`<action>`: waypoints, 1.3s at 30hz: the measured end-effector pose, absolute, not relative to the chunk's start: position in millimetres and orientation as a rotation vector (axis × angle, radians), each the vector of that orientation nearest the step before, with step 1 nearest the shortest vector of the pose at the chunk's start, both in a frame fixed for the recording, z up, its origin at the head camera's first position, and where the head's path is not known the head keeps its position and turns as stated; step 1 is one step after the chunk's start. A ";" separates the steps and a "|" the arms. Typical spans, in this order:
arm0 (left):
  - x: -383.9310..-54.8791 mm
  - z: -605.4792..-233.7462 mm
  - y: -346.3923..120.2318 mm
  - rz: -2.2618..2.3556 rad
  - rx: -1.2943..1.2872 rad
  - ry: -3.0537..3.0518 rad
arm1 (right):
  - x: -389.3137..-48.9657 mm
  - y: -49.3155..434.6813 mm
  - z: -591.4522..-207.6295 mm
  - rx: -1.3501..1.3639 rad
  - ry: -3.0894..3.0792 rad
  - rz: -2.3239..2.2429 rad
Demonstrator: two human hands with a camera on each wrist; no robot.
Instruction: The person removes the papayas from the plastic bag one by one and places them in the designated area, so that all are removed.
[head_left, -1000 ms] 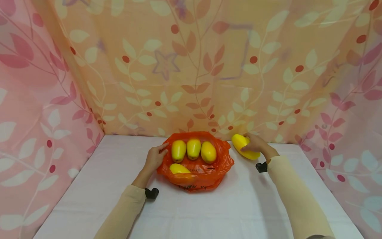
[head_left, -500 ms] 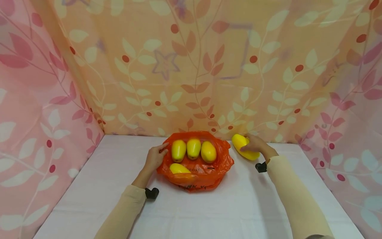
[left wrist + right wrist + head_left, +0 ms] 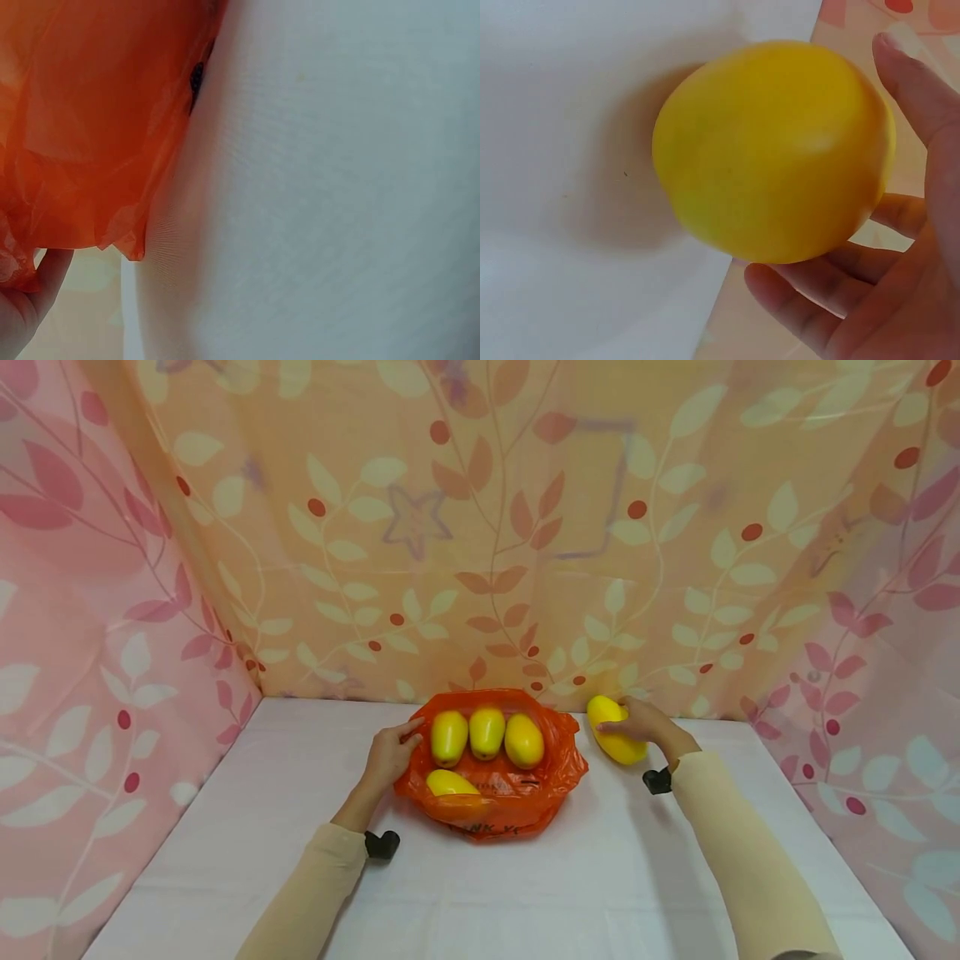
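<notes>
1. One white tabletop (image 3: 510,902) lies before us, cloth-smooth, with its far edge running right up against an orange-yellow sheet (image 3: 487,527) printed with leafy vines and red dots, a purple star outline (image 3: 417,522) showing on it.
2. Pink walls now: a left pink sheet (image 3: 67,693) follows the tabletop's left edge, a right pink sheet (image 3: 900,693) its right edge, both leaf-patterned.
3. Centre stage, close to the far edge, sits an orange plastic bag (image 3: 558,764), mouth spread wide, black lettering on its near side, only partly legible.
4. Inside it, three yellow-green fruits (image 3: 487,733) stand in a row on the far side; a fourth fruit (image 3: 448,783) lies at the near left, its lower part behind the bag's near side.
5. On the bag's left rim, the left hand (image 3: 387,758) has the plastic pinched in its fingers.
6. Over to the right, well apart from the bag and near the far edge toward the far right corner, a yellow fruit (image 3: 772,154)! The right hand (image 3: 647,722) grasps it, thumb across the near side; whether the fruit touches the tabletop, I can't tell.
</notes>
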State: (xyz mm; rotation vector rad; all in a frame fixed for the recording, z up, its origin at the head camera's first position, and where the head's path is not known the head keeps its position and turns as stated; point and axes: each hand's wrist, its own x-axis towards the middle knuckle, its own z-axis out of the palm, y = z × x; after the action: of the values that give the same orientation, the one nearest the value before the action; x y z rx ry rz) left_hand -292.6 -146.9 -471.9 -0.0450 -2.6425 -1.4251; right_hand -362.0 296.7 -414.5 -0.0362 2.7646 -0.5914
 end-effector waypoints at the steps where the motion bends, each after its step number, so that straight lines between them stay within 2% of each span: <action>1: -292.7 -471.9 -147.1 -1.420 -0.046 -2.646 | -362.3 296.6 -413.9 -0.031 2.764 -0.587; 18: -295.7 -471.3 -148.7 -1.452 -0.020 -2.644 | -356.6 297.8 -389.6 -0.108 2.852 -0.468; 26: -294.9 -470.6 -149.6 -1.442 -0.020 -2.635 | -348.0 289.3 -368.0 -0.198 2.882 -0.619; 39: -290.4 -469.7 -148.2 -1.440 -0.036 -2.636 | -323.7 257.0 -354.8 -0.360 2.939 -0.791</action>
State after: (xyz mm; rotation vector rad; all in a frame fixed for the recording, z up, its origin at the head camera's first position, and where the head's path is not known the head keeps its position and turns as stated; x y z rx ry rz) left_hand -290.4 -148.2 -469.7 -0.0362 -2.6361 -1.4397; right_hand -323.7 257.0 -354.8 -0.3601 2.9389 -0.7911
